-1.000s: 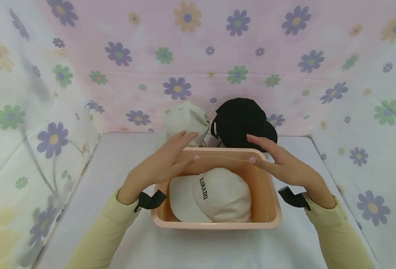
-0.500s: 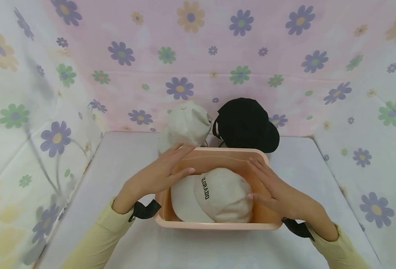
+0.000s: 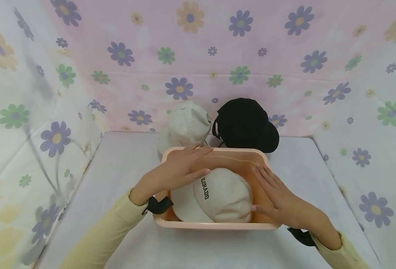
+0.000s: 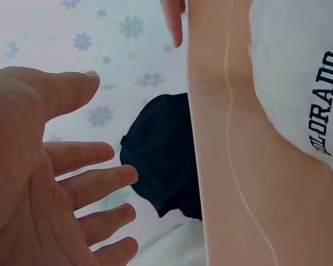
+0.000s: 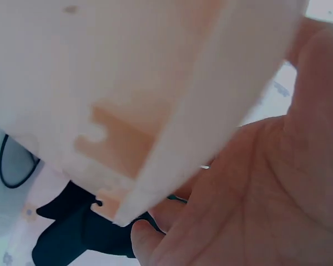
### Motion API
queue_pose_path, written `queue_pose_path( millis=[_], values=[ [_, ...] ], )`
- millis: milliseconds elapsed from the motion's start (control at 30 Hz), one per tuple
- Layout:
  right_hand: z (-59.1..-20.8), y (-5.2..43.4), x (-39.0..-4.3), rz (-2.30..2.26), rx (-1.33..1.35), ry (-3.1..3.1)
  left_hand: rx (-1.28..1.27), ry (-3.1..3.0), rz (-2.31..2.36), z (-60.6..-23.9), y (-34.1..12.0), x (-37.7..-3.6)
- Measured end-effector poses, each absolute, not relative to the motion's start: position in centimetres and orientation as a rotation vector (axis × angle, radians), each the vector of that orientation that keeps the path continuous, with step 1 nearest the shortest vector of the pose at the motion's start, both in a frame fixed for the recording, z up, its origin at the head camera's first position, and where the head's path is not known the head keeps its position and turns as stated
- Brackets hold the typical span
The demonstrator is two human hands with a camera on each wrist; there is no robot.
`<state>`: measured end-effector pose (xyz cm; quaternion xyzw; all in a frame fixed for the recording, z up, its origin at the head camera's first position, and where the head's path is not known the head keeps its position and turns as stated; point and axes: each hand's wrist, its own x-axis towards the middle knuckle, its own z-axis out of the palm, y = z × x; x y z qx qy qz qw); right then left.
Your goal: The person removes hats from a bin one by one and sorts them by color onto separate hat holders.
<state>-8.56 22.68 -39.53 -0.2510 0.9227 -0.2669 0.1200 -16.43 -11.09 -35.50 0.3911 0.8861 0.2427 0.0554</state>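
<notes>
A peach plastic bin (image 3: 218, 225) holds a cream baseball cap (image 3: 229, 196) with dark "COLORADO" lettering, its brim toward the left. My left hand (image 3: 174, 172) hovers over the bin's back left corner, palm inward, fingers extended and holding nothing. In the left wrist view, this hand (image 4: 28, 177) is spread apart from the bin wall (image 4: 208, 111). My right hand (image 3: 282, 200) lies over the bin's right rim, fingers extended, thumb tip overlapping the cap's edge in the head view. The right wrist view shows its palm (image 5: 250, 194) close to the pale bin wall (image 5: 155, 66).
Behind the bin, a white cap (image 3: 189, 121) stands at left and a black cap (image 3: 245, 125) at right. A floral cloth (image 3: 204, 59) hangs at the back and both sides. The white tabletop (image 3: 124, 157) extends around the bin.
My right hand has come down and toward me to the bin's right rim. The left hand dipped slightly, then shifted right over the bin. The bin and caps stay put.
</notes>
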Motion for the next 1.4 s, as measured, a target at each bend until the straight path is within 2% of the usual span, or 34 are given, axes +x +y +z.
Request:
queue_pose_path(
  millis=[667, 967, 1400],
  values=[
    [-41.5, 23.1, -7.8, -0.721, -0.655, 2.822, 1.228, 2.579, 0.662, -36.6, -8.4, -18.1],
    [-41.2, 22.9, -7.4, -0.726, -0.612, 2.816, 1.427, 2.423, 0.869, -38.2, -6.5, -18.9],
    [-41.7, 23.2, -7.4, -0.698, -0.591, 2.845, 1.227, 2.307, 0.98, -41.2, -3.6, -20.0]
  ],
)
